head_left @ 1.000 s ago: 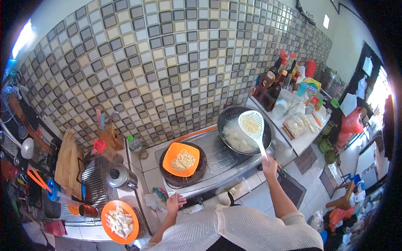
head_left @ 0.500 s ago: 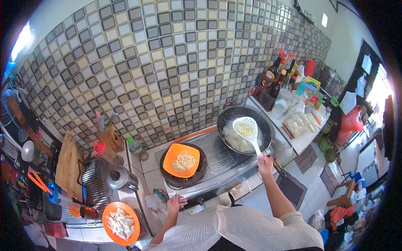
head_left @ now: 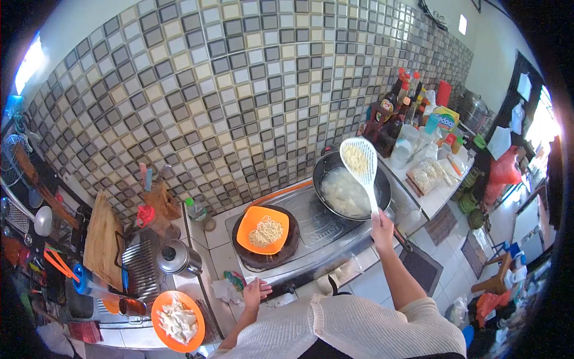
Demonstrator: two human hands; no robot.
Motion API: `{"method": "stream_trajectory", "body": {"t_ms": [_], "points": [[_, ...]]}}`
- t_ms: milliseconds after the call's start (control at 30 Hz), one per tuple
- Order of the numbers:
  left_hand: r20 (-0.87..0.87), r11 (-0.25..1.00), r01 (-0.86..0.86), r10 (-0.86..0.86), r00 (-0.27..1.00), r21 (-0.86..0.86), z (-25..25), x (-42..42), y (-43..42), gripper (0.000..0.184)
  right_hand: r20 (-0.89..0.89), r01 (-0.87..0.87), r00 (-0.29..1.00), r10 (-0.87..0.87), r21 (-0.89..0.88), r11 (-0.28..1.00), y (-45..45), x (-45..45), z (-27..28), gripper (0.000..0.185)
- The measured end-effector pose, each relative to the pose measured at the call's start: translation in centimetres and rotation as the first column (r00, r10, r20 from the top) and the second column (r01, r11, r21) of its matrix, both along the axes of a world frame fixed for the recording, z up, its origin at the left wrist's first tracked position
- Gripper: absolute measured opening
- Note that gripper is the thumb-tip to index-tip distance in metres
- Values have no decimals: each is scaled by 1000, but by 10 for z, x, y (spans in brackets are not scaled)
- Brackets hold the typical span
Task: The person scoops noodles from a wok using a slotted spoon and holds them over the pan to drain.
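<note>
My right hand [head_left: 382, 231] is closed round the handle of a white slotted skimmer [head_left: 368, 173]. Pale noodles [head_left: 356, 159] lie in the skimmer's bowl, which is held above the back edge of a black wok [head_left: 384, 192]. Cloudy liquid with pale pieces [head_left: 345, 194] fills part of the wok. My left hand [head_left: 256, 291] hangs in front of the stove with its fingers apart and holds nothing; crumpled plastic [head_left: 228, 291] lies beside it. On the stove's left burner sits an orange bowl [head_left: 244, 230] with cooked-looking noodles [head_left: 266, 232] inside.
An orange plate [head_left: 160, 326] of pale food pieces stands at the lower left, near a lidded metal pot [head_left: 179, 258]. Sauce bottles [head_left: 394, 93] and a tray of pale food [head_left: 424, 178] occupy the right counter. The wok's handle [head_left: 402, 240] juts toward me.
The skimmer with noodles has risen from low over the wok's middle to higher above its back edge. My left hand's fingers have spread slightly. The view has shifted a little.
</note>
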State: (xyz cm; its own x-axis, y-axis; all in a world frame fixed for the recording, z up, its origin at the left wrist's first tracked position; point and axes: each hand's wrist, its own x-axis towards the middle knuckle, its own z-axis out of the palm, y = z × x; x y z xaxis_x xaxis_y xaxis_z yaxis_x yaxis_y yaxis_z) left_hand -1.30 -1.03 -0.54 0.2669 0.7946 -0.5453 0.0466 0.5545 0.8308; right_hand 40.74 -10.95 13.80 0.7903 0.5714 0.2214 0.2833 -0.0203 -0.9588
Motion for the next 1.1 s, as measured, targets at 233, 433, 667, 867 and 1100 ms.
{"method": "stream_trajectory", "body": {"t_ms": [233, 433, 667, 867, 1100], "points": [[-4, 1000, -1, 1, 1000, 9, -2, -1, 1, 41, -137, -69, 989, 57, -82, 994, 2, 2, -14, 24], [-12, 1000, -10, 10, 1000, -5, -6, 0, 1, 43, 6, 48, 999, -48, -2, 999, 8, -4, 7, 21], [-25, 1000, -4, 4, 1000, -8, -4, 0, 2, 43, -278, -89, 958, 64, -76, 993, 4, -7, 2, 23], [-24, 1000, -22, 22, 999, 1, -2, 1, 1, 42, -130, -23, 991, 20, -24, 999, 8, -3, 4, 23], [-38, 1000, 4, -4, 999, 3, -6, -1, 2, 42, -195, -46, 980, 37, -42, 998, -1, -3, -4, 25]]}}
